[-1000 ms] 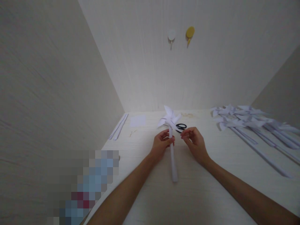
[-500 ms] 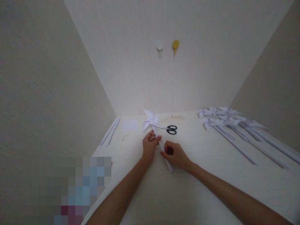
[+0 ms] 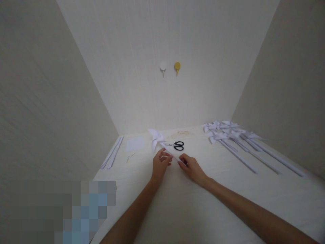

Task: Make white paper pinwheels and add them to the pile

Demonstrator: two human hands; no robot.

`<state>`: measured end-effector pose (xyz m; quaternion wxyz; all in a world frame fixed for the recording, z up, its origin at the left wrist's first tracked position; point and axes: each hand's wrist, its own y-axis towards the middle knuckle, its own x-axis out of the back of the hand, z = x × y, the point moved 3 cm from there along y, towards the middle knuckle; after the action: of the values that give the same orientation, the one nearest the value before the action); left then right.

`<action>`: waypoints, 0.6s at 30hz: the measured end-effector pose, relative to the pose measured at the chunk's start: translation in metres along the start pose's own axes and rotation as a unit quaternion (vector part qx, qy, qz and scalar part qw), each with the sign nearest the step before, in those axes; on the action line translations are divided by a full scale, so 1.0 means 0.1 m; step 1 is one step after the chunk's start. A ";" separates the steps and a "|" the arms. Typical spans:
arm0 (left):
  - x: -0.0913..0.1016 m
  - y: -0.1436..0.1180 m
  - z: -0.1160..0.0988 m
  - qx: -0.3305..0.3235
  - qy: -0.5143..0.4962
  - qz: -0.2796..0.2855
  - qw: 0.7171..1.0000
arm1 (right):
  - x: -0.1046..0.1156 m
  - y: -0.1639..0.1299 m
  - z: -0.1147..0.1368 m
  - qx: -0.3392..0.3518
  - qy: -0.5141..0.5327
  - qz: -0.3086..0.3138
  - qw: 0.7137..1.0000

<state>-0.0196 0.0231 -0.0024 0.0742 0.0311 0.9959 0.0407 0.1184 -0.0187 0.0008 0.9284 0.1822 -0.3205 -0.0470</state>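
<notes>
A white paper pinwheel (image 3: 157, 137) is tilted in front of me, its folded blades pointing to the far side and its paper stick running down to the right. My left hand (image 3: 160, 165) is closed round the middle of the stick, thumb on top. My right hand (image 3: 192, 169) pinches the stick near its lower end, which the fingers partly cover. Just beyond the hands lie black-handled scissors (image 3: 178, 146), their blade tips close to the pinwheel's head.
Several finished pinwheels (image 3: 228, 132) are piled at the right. On the left lie rolled paper sticks (image 3: 111, 153), a square paper sheet (image 3: 135, 144) and small thin bits (image 3: 130, 157). A white hook (image 3: 163, 66) and a yellow hook (image 3: 177, 66) are on the wall.
The pinwheel's stick has swung to a steeper slant toward the right. My right hand has slid to the stick's lower end. The whole view has shifted.
</notes>
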 end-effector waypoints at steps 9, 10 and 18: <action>-0.04 0.02 0.04 -0.019 0.052 0.042 0.998 | 1.47 0.16 -0.77 -0.035 -0.180 -0.114 0.976; -0.04 0.02 0.05 -0.020 0.055 0.043 0.997 | 1.67 0.18 -0.89 -0.041 -0.223 -0.145 0.963; -0.03 0.04 0.07 -0.012 0.073 0.040 0.996 | 2.70 0.09 -1.48 -0.206 -0.441 -0.238 0.840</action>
<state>-0.0154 0.0275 -0.0081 0.0001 0.0672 0.9961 0.0578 0.4219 -0.0199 0.0522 0.6650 0.0178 -0.6260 -0.4069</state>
